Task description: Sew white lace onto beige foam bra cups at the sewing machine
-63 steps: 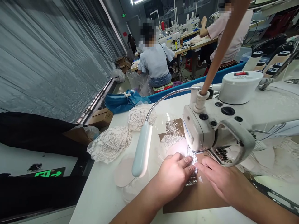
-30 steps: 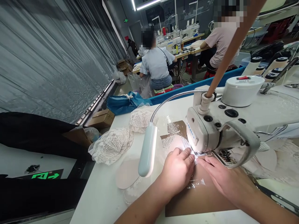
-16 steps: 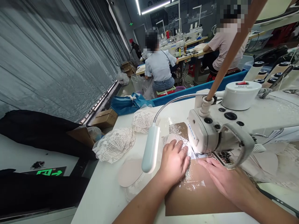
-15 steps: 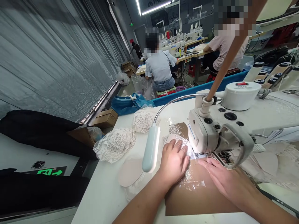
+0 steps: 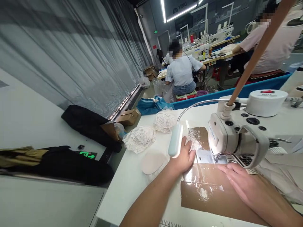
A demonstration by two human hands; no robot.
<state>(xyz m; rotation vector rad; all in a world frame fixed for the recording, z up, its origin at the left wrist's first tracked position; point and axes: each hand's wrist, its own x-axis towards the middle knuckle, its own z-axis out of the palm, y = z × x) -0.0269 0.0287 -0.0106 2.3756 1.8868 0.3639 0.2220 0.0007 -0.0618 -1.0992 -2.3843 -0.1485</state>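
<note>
My left hand [image 5: 186, 159] is on the brown covered board [image 5: 201, 192], left of the sewing machine's [image 5: 220, 135] needle area. Its fingers are curled onto a white lace piece [image 5: 194, 143], and the lamp head hides part of the hand. The bare metal needle plate [image 5: 203, 156] shows between the lace and the presser foot. My right hand [image 5: 243, 181] lies flat, fingers stretched out, on the board just right of and below the needle; nothing shows in it.
A lamp [image 5: 175, 140] on a bendy neck hangs over the left forearm. Two lace cups [image 5: 139, 138] and a beige pad [image 5: 153, 163] lie on the white table to the left. Pale fabric [image 5: 284, 173] is at the right. Two people sit at machines beyond.
My left hand has drawn the lace piece left, away from the needle, baring the metal plate. My right hand stays flat by the machine. The camera view has turned left.
</note>
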